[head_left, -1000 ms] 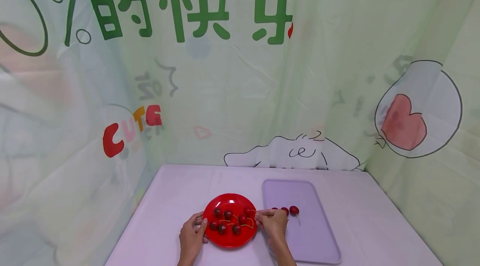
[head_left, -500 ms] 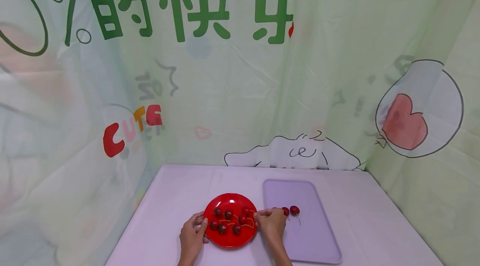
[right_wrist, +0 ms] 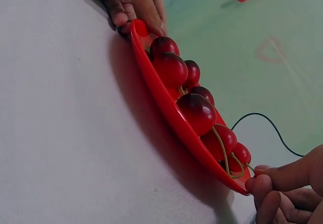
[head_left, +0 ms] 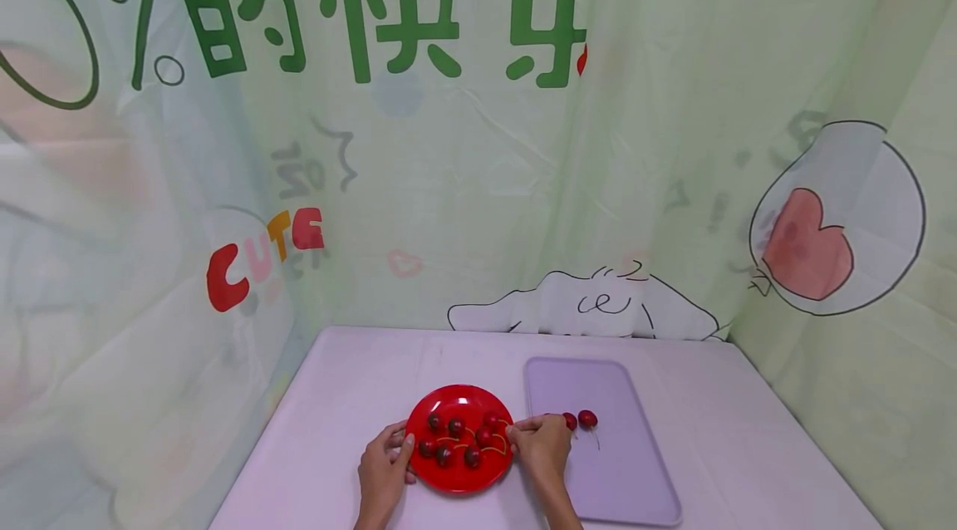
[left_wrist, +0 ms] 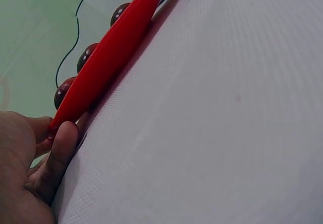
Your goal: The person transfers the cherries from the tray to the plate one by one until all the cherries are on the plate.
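A round red plate (head_left: 458,480) holds several dark red cherries (head_left: 472,456), some with thin green stems. My left hand (head_left: 383,468) grips its left rim, and the left wrist view shows the thumb (left_wrist: 64,138) underneath and a finger on top. On the opposite side my right hand (head_left: 544,447) pinches the right rim between thumb and fingers. In the right wrist view one cherry stem (right_wrist: 249,166) runs right up to the right thumb tip. The plate sits low over the white tabletop (right_wrist: 60,133), its shadow falling beside it.
Right of the plate lies a purple tray (head_left: 624,472), partly behind my right hand. Cherries (head_left: 587,419) lie on it, some of them partly hidden by that hand. A printed curtain (head_left: 478,181) encloses the table's back and sides.
My right hand has shifted slightly left along the plate's right rim, covering more of the cherries on the tray. The left hand and plate stay almost still.
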The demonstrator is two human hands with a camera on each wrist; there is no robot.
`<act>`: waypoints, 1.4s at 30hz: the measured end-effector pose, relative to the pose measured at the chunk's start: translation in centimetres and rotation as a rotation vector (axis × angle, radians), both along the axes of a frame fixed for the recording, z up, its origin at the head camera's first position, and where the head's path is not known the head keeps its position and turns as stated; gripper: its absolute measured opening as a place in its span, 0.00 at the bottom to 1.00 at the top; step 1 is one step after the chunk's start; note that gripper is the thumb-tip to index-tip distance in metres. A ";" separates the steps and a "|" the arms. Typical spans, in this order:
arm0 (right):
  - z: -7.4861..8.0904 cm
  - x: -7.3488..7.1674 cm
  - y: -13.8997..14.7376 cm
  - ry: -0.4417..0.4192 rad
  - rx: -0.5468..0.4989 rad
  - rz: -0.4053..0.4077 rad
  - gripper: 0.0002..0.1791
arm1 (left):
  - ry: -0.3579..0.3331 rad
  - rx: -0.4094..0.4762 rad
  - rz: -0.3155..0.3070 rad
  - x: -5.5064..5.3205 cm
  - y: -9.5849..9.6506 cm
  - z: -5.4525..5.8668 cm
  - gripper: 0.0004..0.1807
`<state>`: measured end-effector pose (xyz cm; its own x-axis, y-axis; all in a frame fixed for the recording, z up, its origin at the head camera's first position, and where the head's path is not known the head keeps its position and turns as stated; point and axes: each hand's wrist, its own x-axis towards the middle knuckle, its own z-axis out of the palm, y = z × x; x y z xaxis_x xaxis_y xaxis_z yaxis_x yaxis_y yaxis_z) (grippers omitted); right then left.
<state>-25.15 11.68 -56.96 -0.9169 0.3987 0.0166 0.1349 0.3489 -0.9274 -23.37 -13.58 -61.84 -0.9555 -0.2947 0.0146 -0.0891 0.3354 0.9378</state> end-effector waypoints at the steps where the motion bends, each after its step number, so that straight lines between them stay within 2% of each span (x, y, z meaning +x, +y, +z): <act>1: 0.1 0.0 0.0 -0.002 0.003 -0.001 0.04 | 0.003 -0.001 -0.002 0.0 0.0 0.0 0.21; 15: 0.8 0.5 0.0 -0.036 0.027 -0.013 0.04 | 0.005 -0.003 0.003 -0.1 0.1 0.1 0.21; 28: 1.1 1.1 0.9 0.122 0.084 0.007 0.05 | 0.019 -0.012 0.004 -0.2 0.0 -0.6 0.21; 34: 1.9 1.5 1.7 0.118 0.051 -0.011 0.05 | 0.013 -0.002 -0.006 0.0 0.0 -0.3 0.21; 42: 2.6 1.8 3.3 0.143 0.113 -0.070 0.05 | 0.008 -0.004 -0.005 -0.1 0.0 -0.2 0.21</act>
